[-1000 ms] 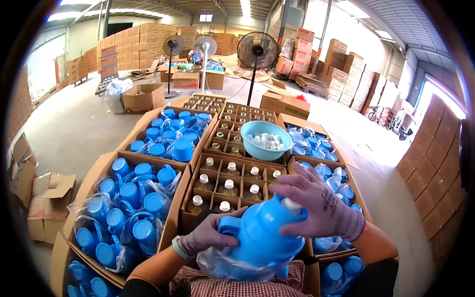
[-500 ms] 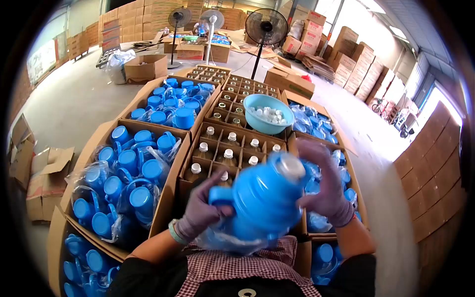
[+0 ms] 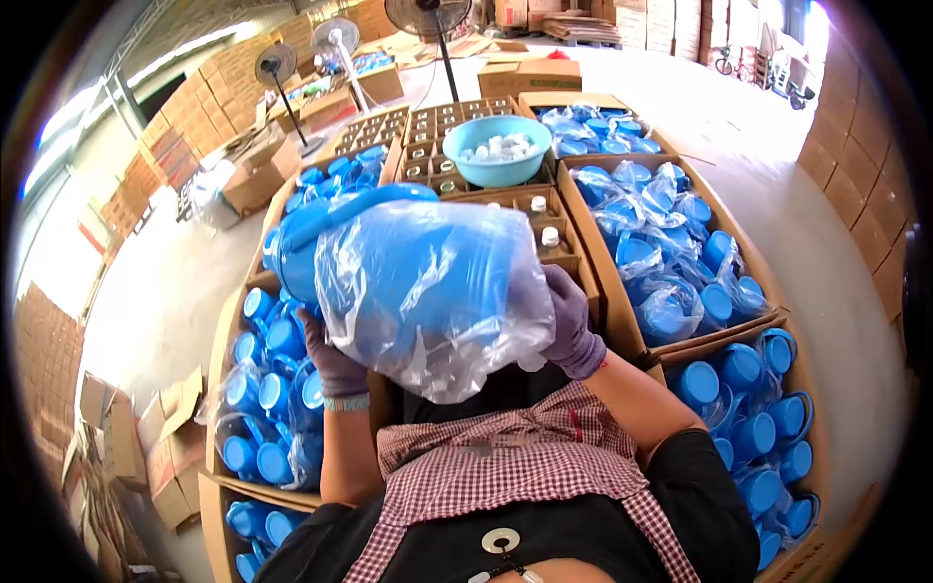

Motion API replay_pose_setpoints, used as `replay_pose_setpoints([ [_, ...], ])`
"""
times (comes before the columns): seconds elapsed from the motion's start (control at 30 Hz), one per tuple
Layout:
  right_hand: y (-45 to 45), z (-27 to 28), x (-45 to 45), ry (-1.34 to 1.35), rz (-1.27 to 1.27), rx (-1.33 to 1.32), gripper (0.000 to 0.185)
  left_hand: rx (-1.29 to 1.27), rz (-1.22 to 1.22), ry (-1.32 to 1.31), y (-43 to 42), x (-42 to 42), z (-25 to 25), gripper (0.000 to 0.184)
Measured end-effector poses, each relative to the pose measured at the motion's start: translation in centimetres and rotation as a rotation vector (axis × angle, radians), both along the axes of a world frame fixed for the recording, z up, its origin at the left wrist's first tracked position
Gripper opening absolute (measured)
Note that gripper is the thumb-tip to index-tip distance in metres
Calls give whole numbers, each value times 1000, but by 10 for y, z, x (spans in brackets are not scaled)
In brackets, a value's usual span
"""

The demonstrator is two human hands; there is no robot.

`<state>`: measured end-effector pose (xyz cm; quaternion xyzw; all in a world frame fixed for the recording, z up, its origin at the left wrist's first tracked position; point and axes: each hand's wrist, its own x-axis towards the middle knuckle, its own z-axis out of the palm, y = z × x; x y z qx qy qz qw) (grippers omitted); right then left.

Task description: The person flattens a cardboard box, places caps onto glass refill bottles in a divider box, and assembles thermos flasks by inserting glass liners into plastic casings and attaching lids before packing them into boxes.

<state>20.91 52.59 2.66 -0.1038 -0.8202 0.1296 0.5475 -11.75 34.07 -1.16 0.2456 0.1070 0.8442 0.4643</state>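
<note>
I hold a large blue thermos flask [image 3: 418,267] on its side in front of me, its handled end to the left. A clear plastic bag [image 3: 437,360] covers its body and hangs loosely beneath. My left hand [image 3: 335,361], in a purple glove, supports the flask from below near the handle end; its fingers are partly hidden. At the other end my right hand [image 3: 573,325], gloved too, grips the bagged base. Behind the flask, a divided carton [image 3: 588,282] holds bottles with white caps [image 3: 550,236].
Cartons of blue flasks and lids stand left [image 3: 277,389], right [image 3: 671,253] and near right [image 3: 758,418]. A light-blue basin [image 3: 496,170] of white caps sits on the divided cartons. Farther back are fans [image 3: 428,19] and a brown box [image 3: 530,76].
The flask has turned from tilted upright, with its silver-white top toward the upper right, to lying sideways with its handled end left. Both hands have shifted around it, and the view has swung.
</note>
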Motion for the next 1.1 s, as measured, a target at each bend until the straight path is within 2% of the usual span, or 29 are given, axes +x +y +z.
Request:
replay_pose_setpoints([
  [0.07, 13, 17, 4, -67, -5, 264, 49, -112, 68, -14, -3, 0, -1, 67],
  [0.1, 19, 18, 6, -102, 16, 338, 53, -85, 10, -17, -5, 4, -1, 66],
  [0.2, 44, 3, 14, -202, 45, 363, 54, -50, -48, -64, -1, 26, 8, 65],
  [0.27, 41, -14, 6, -24, 138, -265, 48, -158, 50, -148, 7, 48, 15, 64],
  [0.3, 33, -22, -1, 36, 203, -474, 47, -220, 98, -194, 8, 55, 13, 64],
  [0.37, 18, -33, -16, 31, 288, -648, 46, 134, -51, -6, 22, 40, -14, 46],
  [0.43, 10, -44, -16, -15, 310, -691, 46, -90, 154, -53, 18, 62, 17, 44],
  [0.5, 2, -54, -9, -38, 310, -712, 45, -16, 35, -34, 16, 55, 25, 48],
  [0.57, -6, -61, 2, -55, 309, -729, 44, -212, 184, -171, 19, 69, 48, 49],
  [0.63, -6, -62, 8, -65, 311, -733, 43, -324, 233, -297, 23, 67, 43, 50],
  [0.67, -4, -61, 11, -72, 310, -731, 43, -338, 211, -354, 26, 52, 19, 50],
  [0.73, 0, -58, 17, -81, 301, -732, 42, -366, 164, -438, 25, 58, 9, 50],
  [0.8, 2, -55, 18, -89, 300, -740, 41, -368, 130, -487, 27, 82, 32, 49],
  [0.83, 1, -55, 17, -93, 303, -743, 41, -265, 85, -368, 27, 64, -7, 49],
  [0.87, -2, -57, 14, -93, 308, -753, 40, -257, 220, -401, 35, 75, -3, 46],
  [0.93, -5, -58, 11, -101, 317, -758, 40, -50, 51, -99, 25, 72, 5, 46],
  [1.03, -11, -61, 9, -106, 328, -767, 38, -162, 144, 31, 24, 69, 6, 49],
  [1.1, -10, -61, 10, -112, 335, -774, 38, -276, 256, -130, 30, 71, 19, 49],
])
